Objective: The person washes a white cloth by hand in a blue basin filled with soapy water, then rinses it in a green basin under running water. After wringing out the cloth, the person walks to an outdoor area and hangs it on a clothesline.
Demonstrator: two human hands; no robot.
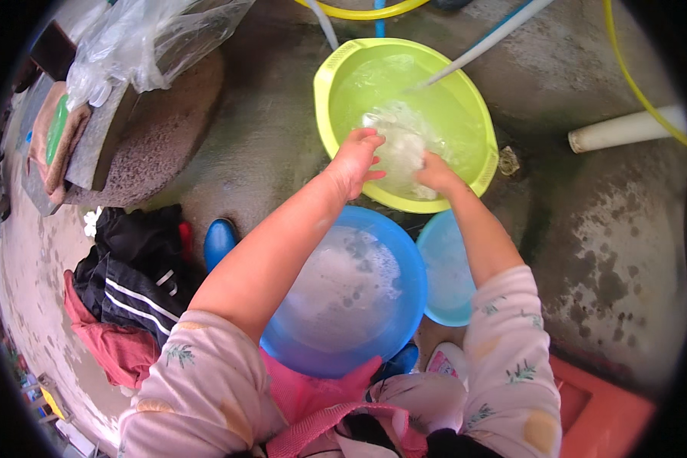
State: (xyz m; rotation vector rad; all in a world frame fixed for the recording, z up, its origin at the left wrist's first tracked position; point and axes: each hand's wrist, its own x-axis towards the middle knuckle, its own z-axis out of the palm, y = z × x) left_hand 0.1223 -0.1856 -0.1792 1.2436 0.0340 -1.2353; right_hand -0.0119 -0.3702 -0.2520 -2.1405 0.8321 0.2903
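A yellow-green plastic basin (322, 109) holds water, with a wet white cloth (399, 134) bunched and splashing in it. Over the basin's near left side is my left hand (355, 163), fingers spread and nothing in them. My right hand (436, 173) is lower, at the near right of the basin, closed on the white cloth; splashing water and blur hide its fingertips. From the upper right a pale hose (486, 46) reaches into the basin, its end at the water. Below my forearms stands a blue basin (415, 286) of sudsy water.
A light-blue basin (443, 275) of cloudy water stands beside the blue one. Dark clothes (131, 275) and a red garment (106, 343) lie at left. Farther up are a stone block (100, 143) and clear plastic sheeting (131, 51). A white pipe (618, 130) and red plastic stool (601, 406) are at right.
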